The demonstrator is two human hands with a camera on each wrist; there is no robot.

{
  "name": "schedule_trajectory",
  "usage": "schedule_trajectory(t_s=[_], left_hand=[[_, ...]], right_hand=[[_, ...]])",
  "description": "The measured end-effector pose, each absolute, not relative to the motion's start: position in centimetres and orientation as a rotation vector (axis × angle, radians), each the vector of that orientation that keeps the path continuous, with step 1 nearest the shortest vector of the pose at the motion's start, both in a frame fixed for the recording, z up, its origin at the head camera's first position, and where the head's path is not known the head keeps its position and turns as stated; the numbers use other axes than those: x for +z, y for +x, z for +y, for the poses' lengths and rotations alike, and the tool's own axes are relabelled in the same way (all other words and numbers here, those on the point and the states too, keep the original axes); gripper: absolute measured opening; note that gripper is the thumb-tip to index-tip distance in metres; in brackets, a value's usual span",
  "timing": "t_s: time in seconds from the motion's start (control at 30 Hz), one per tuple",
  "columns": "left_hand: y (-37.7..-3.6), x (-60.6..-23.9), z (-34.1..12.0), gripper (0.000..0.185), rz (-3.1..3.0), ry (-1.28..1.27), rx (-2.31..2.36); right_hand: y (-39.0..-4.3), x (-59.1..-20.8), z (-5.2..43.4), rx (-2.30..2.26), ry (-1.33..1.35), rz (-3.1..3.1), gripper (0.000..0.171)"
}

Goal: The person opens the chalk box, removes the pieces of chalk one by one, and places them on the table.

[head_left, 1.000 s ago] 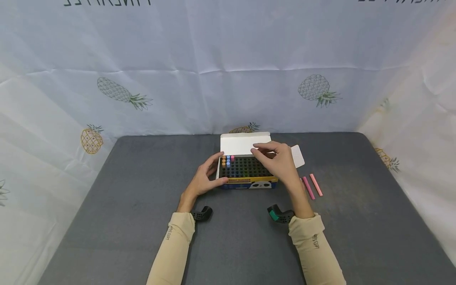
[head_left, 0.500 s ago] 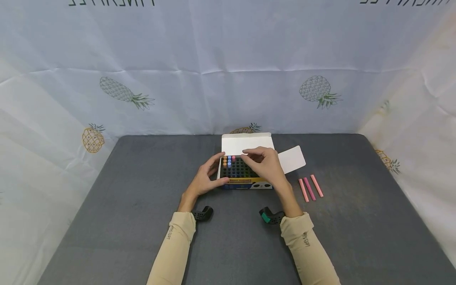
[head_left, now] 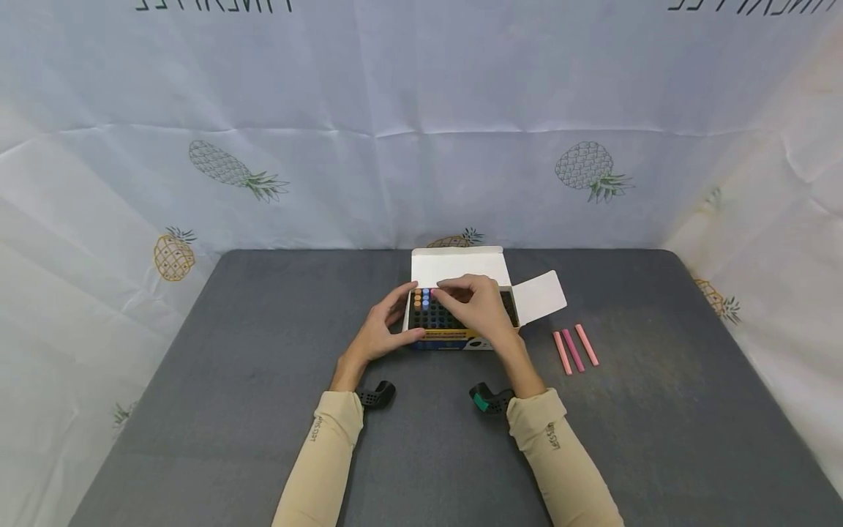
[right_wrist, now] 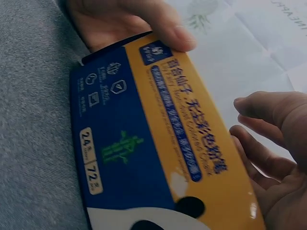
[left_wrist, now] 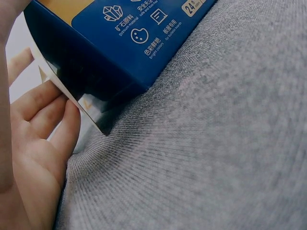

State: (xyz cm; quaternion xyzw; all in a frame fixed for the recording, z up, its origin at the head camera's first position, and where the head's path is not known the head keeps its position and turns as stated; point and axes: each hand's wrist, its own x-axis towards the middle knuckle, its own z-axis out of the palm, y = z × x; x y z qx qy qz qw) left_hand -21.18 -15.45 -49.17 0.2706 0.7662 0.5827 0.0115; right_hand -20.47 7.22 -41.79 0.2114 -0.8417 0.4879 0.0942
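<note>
A yellow and blue chalk box [head_left: 454, 336] lies on the table, its lid raised. Inside is a black holder with rows of round holes [head_left: 435, 319]. Orange chalks [head_left: 417, 298], blue chalks [head_left: 425, 299] and a pink chalk [head_left: 432, 291] stand at its left end. My left hand [head_left: 378, 331] grips that end of the box, thumb at the front, fingers behind. My right hand [head_left: 484, 307] is over the holder, thumb and index tips beside the pink chalk and partly covering it. In the right wrist view, those fingertips [right_wrist: 241, 103] stand apart with nothing visible between them.
Three pink chalk sticks [head_left: 571, 350] lie side by side on the grey table [head_left: 645, 380], right of the box. A white side flap [head_left: 540, 296] sticks out from the box's right end. Behind the table hangs a pale cloth [head_left: 408, 183] printed with pineapples.
My right hand has moved left over the holder to the pink chalk, uncovering the box's right end and side flap. The left hand keeps its grip on the box.
</note>
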Motion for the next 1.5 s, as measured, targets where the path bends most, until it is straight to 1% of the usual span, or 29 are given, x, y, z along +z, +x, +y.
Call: schedule_trajectory(t_s=[0.5, 1.03, 1.3, 1.5], left_hand=[[-21.3, -49.3, -15.5, 0.082, 2.376, 0.823, 1.822], [-21.2, -49.3, -15.6, 0.085, 2.387, 0.824, 1.814], [-21.1, -49.4, -15.6, 0.081, 2.387, 0.841, 1.814], [-21.1, -49.4, -15.6, 0.082, 2.394, 0.844, 1.806]], right_hand=[[-20.6, -42.7, 5.7, 1.254, 0.534, -2.554, 0.015], [-20.6, -42.7, 4.4, 1.082, 0.330, -2.610, 0.013], [-20.5, -42.8, 4.3, 1.055, 0.400, -2.542, 0.011], [-20.5, -42.6, 4.5, 1.127, 0.449, -2.418, 0.011]])
